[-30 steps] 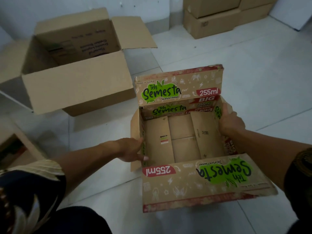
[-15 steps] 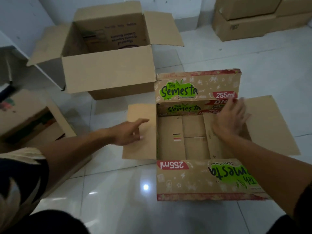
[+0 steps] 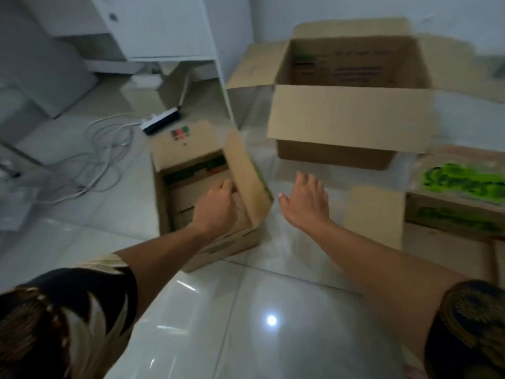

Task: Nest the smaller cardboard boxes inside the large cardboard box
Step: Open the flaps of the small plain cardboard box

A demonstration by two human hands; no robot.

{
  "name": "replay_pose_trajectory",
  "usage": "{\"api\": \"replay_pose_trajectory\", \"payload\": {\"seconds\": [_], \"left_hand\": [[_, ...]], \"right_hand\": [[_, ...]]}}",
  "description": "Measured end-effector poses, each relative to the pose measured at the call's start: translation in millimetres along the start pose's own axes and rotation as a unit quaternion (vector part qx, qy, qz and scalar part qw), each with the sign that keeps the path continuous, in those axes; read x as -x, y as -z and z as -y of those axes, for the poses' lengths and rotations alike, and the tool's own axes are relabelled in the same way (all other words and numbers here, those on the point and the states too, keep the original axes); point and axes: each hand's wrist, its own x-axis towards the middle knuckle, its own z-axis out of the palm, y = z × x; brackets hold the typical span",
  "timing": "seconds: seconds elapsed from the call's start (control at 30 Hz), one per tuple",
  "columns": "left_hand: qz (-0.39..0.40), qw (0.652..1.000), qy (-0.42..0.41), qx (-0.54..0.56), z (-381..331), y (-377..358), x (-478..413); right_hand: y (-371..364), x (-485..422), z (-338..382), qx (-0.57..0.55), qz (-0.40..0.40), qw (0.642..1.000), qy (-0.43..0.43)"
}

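A small plain cardboard box (image 3: 188,149) stands open on the floor at centre left, its right flap (image 3: 247,181) raised. My left hand (image 3: 216,206) reaches inside it, fingers curled against the base of that flap. My right hand (image 3: 303,203) hovers open over the tiles just right of this box, fingers spread, holding nothing. The large cardboard box (image 3: 349,116) stands open behind, at upper right, flaps folded out. The green-printed box (image 3: 459,214) sits at the right edge, one flap (image 3: 374,214) lying flat toward my right hand. The image is blurred.
A power strip (image 3: 161,120) with looped white cables (image 3: 109,149) lies on the floor left of the small box. White furniture (image 3: 164,28) stands behind it. Glossy white tiles (image 3: 246,310) spread in front of me.
The view has swung left. Both hands have left the green-printed box; my left hand now grips inside the small plain box and my right hand trails open beside it.
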Motion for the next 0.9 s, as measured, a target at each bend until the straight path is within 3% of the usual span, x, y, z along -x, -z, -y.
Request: {"api": "replay_pose_trajectory", "payload": {"seconds": [0.1, 0.17, 0.3, 0.47, 0.6, 0.73, 0.9], "left_hand": [[-0.076, 0.989, 0.063, -0.114, 69.1, 11.6, 25.8], [-0.099, 0.972, 0.122, -0.176, 104.6, 19.7, 38.1], [-0.015, 0.966, 0.239, -0.099, 144.9, 26.7, 32.7], [0.009, 0.968, 0.243, -0.059, 162.5, 25.1, 11.1], [0.009, 0.971, 0.23, -0.066, 177.7, 20.1, 11.0], [0.01, 0.969, 0.245, -0.018, 188.4, 21.0, 17.6], [0.06, 0.947, 0.315, 0.0, 185.1, 21.2, 37.6]], "right_hand": [[-29.8, -17.3, 40.4, -0.023, 0.03, 0.999, 0.004], [-41.2, -29.0, 58.9, -0.111, 0.024, 0.992, -0.052], [-53.8, -31.0, 81.5, -0.268, -0.003, 0.951, -0.154], [-62.4, -16.5, 89.5, -0.271, 0.203, 0.931, -0.136], [-55.1, -28.9, 94.3, -0.339, 0.209, 0.907, -0.14], [-44.9, -34.5, 107.4, -0.226, 0.222, 0.945, -0.076], [-28.8, -49.0, 102.5, -0.053, 0.07, 0.992, -0.089]]}}
